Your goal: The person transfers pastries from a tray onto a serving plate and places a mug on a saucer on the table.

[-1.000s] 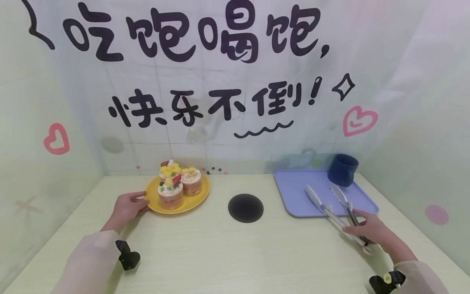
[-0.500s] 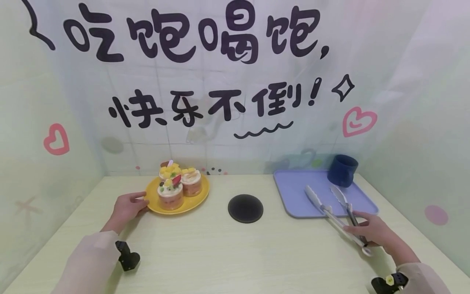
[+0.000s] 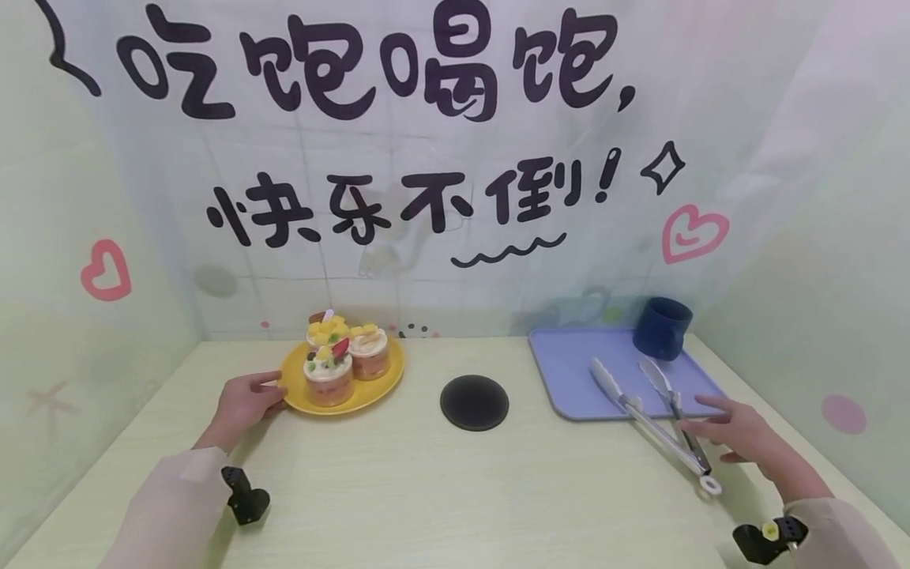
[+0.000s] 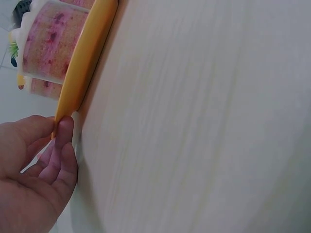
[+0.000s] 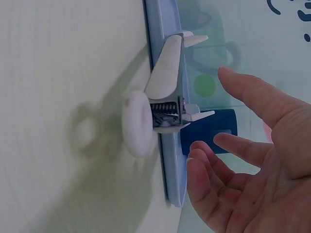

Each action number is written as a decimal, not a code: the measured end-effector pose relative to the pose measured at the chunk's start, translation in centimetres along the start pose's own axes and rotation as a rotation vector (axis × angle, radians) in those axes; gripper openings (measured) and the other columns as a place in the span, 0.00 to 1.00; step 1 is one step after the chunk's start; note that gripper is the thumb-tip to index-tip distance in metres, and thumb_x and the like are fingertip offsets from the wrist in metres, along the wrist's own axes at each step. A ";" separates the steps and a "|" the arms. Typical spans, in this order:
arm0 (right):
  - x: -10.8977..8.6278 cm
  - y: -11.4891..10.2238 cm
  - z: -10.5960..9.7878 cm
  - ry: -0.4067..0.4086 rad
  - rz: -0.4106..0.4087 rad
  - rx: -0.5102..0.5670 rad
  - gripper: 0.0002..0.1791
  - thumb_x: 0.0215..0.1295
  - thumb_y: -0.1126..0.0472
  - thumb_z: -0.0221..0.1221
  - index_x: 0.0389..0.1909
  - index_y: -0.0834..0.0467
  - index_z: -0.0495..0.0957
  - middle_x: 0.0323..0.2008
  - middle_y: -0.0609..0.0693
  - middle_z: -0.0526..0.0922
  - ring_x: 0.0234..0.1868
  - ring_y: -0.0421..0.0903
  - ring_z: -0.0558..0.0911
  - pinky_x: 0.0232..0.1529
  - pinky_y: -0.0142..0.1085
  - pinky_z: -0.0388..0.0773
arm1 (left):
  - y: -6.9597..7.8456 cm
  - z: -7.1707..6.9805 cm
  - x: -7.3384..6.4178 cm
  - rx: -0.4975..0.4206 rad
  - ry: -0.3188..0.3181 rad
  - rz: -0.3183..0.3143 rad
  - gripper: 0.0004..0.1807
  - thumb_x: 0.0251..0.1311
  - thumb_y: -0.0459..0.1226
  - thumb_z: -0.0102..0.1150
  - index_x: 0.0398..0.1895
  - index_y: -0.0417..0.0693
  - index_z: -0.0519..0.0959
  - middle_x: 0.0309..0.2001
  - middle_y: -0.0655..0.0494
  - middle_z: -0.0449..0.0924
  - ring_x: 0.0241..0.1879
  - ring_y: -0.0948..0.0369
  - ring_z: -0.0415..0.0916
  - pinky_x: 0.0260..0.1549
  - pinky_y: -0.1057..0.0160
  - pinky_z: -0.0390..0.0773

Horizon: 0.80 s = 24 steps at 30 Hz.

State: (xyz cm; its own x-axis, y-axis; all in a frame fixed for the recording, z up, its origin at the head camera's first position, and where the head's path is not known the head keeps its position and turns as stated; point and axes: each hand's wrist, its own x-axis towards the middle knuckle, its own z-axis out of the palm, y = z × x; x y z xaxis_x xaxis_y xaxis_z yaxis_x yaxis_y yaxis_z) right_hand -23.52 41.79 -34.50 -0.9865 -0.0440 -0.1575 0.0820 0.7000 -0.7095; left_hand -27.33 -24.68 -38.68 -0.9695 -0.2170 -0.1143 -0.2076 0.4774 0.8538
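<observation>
My left hand (image 3: 245, 401) pinches the left rim of a yellow plate (image 3: 380, 389), thumb above and fingers beneath, as the left wrist view shows. Several dessert cups (image 3: 330, 379) with cream and fruit stand on that plate. On the right, metal tongs (image 3: 657, 427) with pale tips lie spread, tips over a lavender tray (image 3: 569, 379) and the ringed end jutting past its front edge. My right hand (image 3: 746, 438) is beside the tongs, fingers loosely extended. In the right wrist view a gap shows between its fingers (image 5: 201, 179) and the tongs (image 5: 165, 73).
A dark blue mug (image 3: 663, 328) stands at the tray's back right corner. Between plate and tray lies a round black coaster (image 3: 475, 403) on the pale wooden table (image 3: 426, 490). A printed cloth wall (image 3: 426, 300) closes the back, with further walls on both sides.
My right hand has let go of the tongs and drawn back to the right, its fingers spreading. The tongs stay on the tray's edge. The left hand and plate have not moved.
</observation>
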 end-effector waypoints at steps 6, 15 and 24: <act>0.5 -0.6 -1.3 -0.010 -0.009 -0.036 0.46 0.62 0.48 0.56 0.65 0.75 0.45 0.50 0.76 0.69 0.43 0.57 0.76 0.33 0.42 0.79 | 0.0 -0.1 -0.1 -0.002 0.003 -0.003 0.28 0.62 0.33 0.52 0.62 0.26 0.59 0.46 0.30 0.74 0.30 0.62 0.78 0.29 0.70 0.79; 1.8 -1.8 -2.8 0.052 -0.056 -0.046 0.42 0.63 0.50 0.56 0.63 0.77 0.50 0.49 0.76 0.70 0.38 0.50 0.78 0.35 0.41 0.80 | -0.1 0.0 0.1 0.010 0.003 -0.012 0.29 0.62 0.34 0.53 0.62 0.28 0.59 0.47 0.32 0.74 0.31 0.62 0.78 0.33 0.68 0.79; 4.0 -2.5 -3.1 0.188 -0.091 0.047 0.37 0.63 0.54 0.57 0.61 0.76 0.57 0.39 0.63 0.79 0.27 0.36 0.77 0.29 0.33 0.79 | -0.1 0.0 -0.1 0.002 0.005 0.010 0.28 0.62 0.34 0.52 0.62 0.27 0.59 0.47 0.30 0.73 0.32 0.62 0.78 0.32 0.69 0.79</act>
State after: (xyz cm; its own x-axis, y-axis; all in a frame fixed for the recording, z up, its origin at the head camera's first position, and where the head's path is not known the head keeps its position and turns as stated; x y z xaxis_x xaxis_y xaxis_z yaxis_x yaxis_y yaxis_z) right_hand -28.11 42.02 -31.24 -0.9988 0.0315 0.0368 -0.0066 0.6649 -0.7469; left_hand -27.22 -24.76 -38.77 -0.9707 -0.2169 -0.1031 -0.1981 0.4810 0.8540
